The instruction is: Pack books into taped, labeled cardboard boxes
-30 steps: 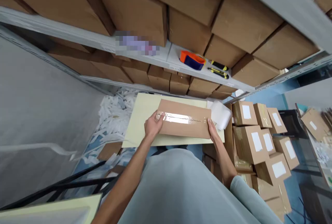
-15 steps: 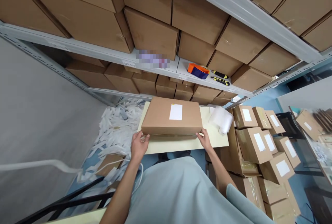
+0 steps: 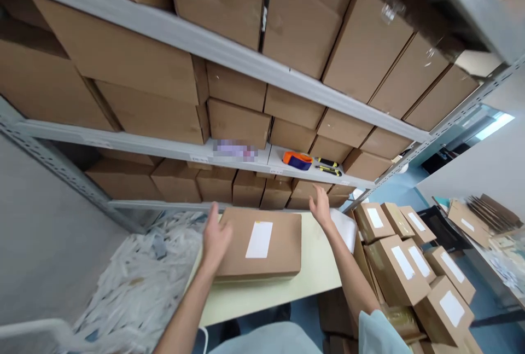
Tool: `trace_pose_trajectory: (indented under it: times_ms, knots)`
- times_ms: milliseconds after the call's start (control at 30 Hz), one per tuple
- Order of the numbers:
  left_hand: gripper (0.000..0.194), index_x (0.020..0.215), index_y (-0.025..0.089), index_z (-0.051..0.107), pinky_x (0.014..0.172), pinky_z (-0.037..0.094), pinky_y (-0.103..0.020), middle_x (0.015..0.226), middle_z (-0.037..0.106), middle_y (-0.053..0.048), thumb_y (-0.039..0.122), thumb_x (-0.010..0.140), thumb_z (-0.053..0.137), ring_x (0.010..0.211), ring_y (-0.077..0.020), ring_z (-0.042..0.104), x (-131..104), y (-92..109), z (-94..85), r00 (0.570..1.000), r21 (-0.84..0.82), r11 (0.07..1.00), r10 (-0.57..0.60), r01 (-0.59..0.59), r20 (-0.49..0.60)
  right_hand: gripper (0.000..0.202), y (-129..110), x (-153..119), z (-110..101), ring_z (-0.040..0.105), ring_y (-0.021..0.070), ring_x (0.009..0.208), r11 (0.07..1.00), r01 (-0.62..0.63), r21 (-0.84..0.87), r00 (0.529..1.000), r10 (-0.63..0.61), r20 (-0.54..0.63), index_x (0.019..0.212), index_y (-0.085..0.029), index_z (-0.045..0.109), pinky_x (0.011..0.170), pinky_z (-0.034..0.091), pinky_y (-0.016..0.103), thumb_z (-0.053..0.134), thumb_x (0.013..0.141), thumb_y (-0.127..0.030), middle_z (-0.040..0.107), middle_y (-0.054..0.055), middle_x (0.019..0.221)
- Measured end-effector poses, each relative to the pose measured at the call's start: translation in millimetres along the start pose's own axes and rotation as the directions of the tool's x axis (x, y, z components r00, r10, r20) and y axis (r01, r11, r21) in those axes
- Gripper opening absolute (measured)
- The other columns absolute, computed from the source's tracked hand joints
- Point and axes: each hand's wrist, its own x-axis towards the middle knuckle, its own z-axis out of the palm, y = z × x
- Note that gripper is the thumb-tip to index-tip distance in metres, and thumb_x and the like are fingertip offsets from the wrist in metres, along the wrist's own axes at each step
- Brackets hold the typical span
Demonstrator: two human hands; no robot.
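A flat closed cardboard box (image 3: 283, 244) with a white label (image 3: 259, 240) on top lies on the pale yellow table (image 3: 315, 272). My left hand (image 3: 216, 238), somewhat blurred, is open at the box's left edge; whether it touches the cardboard I cannot tell. To the right of the box and apart from it, my right hand (image 3: 320, 207) is raised, open, with nothing in it. Beyond that hand, on the shelf, lie an orange and dark blue object (image 3: 297, 160) and yellow-and-black utility knives (image 3: 328, 170). A roll of white sheet material (image 3: 344, 227) is partly hidden behind my right forearm.
Grey metal shelving (image 3: 241, 57) packed with cardboard boxes rises behind the table. White paper scraps (image 3: 143, 272) heap up on the left. Labelled cartons (image 3: 404, 266) are stacked on the right. A white cable or tube (image 3: 41, 328) crosses the lower left.
Both hands have left the box's front corners. The left has moved to its left side, the right up towards the shelf. The view has tilted upward, showing more shelving.
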Motion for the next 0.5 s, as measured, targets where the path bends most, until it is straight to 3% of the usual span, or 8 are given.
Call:
trace_pose_trajectory:
  times_ms: [67, 133, 233, 300, 367, 500]
  knots:
    - [0.09, 0.173, 0.013, 0.048, 0.14, 0.033, -0.051, 0.176, 0.051, -0.019, 0.02, 0.084, 0.063, 0.171, -0.0346, 0.038, 14.3, 66.2, 29.5, 0.997, -0.108, 0.992, 0.072, -0.068, 0.038, 0.062, -25.0, 67.9, -1.1, 0.054, 0.0359, 0.154, 0.993, 0.017, -0.118, 0.998, -0.01, 0.064, 0.163, -0.011, 0.053, 0.132, 0.042, 0.056, 0.053, 0.101, -0.022, 0.059, 0.025, 0.162]
    - [0.086, 0.17, 0.012, 0.053, 0.14, 0.033, -0.049, 0.175, 0.051, -0.019, 0.021, 0.085, 0.061, 0.17, -0.0332, 0.04, 17.2, 122.8, 53.2, 0.986, -0.171, 0.977, 0.144, -0.128, 0.082, 0.063, -51.6, 116.0, 2.6, 0.054, 0.0352, 0.155, 0.973, -0.021, -0.231, 0.987, 0.057, 0.15, 0.161, -0.008, 0.053, 0.131, 0.042, 0.052, 0.054, 0.098, -0.017, 0.059, 0.027, 0.163]
    - [0.082, 0.164, 0.009, 0.06, 0.141, 0.032, -0.044, 0.172, 0.056, -0.018, 0.021, 0.084, 0.059, 0.167, -0.0306, 0.046, 11.7, 170.2, 74.5, 0.965, -0.224, 0.953, 0.235, -0.205, 0.119, 0.059, -87.3, 152.3, 8.8, 0.067, 0.0399, 0.142, 0.959, -0.028, -0.283, 0.981, 0.081, 0.177, 0.144, -0.001, 0.067, 0.123, 0.05, 0.051, 0.062, 0.087, -0.012, 0.07, 0.032, 0.147]
    - [0.082, 0.162, 0.009, 0.063, 0.14, 0.033, -0.042, 0.171, 0.057, -0.018, 0.021, 0.081, 0.059, 0.166, -0.0299, 0.046, 11.1, 177.0, 80.7, 0.962, -0.24, 0.946, 0.25, -0.219, 0.109, 0.062, -104.2, 159.3, 10.7, 0.072, 0.0438, 0.138, 0.953, -0.026, -0.303, 0.984, 0.079, 0.162, 0.138, -0.001, 0.072, 0.121, 0.052, 0.054, 0.066, 0.077, -0.01, 0.073, 0.034, 0.143]
    - [0.081, 0.158, 0.008, 0.067, 0.139, 0.036, -0.04, 0.168, 0.061, -0.018, 0.021, 0.078, 0.06, 0.164, -0.0304, 0.05, 17.0, 170.9, 81.3, 0.967, -0.235, 0.949, 0.238, -0.212, 0.089, 0.067, -113.1, 160.0, 12.0, 0.074, 0.0455, 0.136, 0.953, -0.014, -0.304, 0.987, 0.062, 0.149, 0.131, -0.009, 0.079, 0.121, 0.053, 0.055, 0.07, 0.065, -0.01, 0.079, 0.029, 0.136]
    - [0.075, 0.141, 0.015, 0.08, 0.132, 0.046, -0.038, 0.156, 0.071, -0.016, 0.022, 0.069, 0.065, 0.154, -0.0334, 0.061, 41.3, 148.0, 72.0, 0.972, -0.15, 0.97, 0.209, -0.192, 0.11, 0.069, -106.6, 162.9, 23.0, 0.076, 0.0507, 0.133, 0.969, -0.024, -0.245, 0.993, 0.052, 0.109, 0.116, -0.02, 0.087, 0.118, 0.055, 0.06, 0.069, 0.05, -0.014, 0.086, 0.024, 0.12]
